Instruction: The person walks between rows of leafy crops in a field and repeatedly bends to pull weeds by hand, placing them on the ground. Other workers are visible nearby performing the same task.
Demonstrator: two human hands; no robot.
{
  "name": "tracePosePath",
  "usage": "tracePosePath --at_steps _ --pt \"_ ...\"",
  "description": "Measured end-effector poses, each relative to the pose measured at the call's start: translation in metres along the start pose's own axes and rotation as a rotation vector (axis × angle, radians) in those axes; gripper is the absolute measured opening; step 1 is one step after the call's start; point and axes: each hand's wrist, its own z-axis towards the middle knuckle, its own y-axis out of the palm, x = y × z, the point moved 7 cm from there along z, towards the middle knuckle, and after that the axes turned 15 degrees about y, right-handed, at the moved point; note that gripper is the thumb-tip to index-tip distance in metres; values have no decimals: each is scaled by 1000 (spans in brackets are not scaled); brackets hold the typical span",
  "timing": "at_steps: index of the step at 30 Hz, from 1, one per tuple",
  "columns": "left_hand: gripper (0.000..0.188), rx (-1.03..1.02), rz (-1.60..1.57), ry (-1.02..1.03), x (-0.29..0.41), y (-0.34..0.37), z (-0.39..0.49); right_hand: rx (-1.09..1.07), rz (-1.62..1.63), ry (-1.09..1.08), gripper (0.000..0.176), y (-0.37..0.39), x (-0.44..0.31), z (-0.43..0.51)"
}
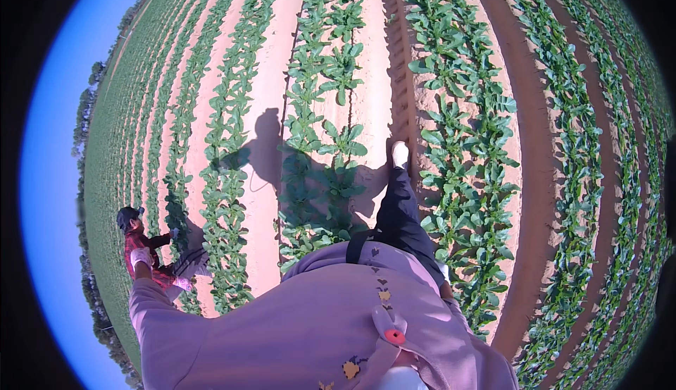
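My left hand (pixel 141 257), in a pale patterned glove, is at the end of my outstretched lilac sleeve, far left. In the picture it overlaps a co-worker's red checked shirt (pixel 138 242); whether it holds anything is unclear. My right hand (pixel 444 270), in a white glove, shows only in part beside my dark trousers (pixel 401 215), close to the leafy crop row (pixel 465 189); its fingers are mostly hidden. One foot in a light shoe (pixel 400 155) rests in the furrow. My shadow (pixel 266 152) falls across the plants to the left.
A co-worker (pixel 129 218) in a dark cap bends low among the rows at left, gloved hands near the plants. Long rows of green leafy plants (pixel 227 178) alternate with sandy soil strips (pixel 269 73). A furrow with tyre-like marks (pixel 398 46) runs ahead. Trees (pixel 84 120) line the field's edge.
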Motion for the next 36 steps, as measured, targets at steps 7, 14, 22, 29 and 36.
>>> tracePosePath --at_steps 7,14,22,29,36 --pt "14 190 -1208 305 392 -271 221 33 173 137 18 -39 -94 -4" --pt "20 331 -1096 941 716 -426 197 71 167 241 14 -78 -192 14" --pt "29 -104 -545 812 755 -176 187 92 564 524 8 -145 -325 80" --pt "25 -270 -245 801 697 -63 212 32 477 413 14 -130 -497 164" --pt "23 -600 -766 289 696 -101 275 -78 464 319 16 -58 -721 256"
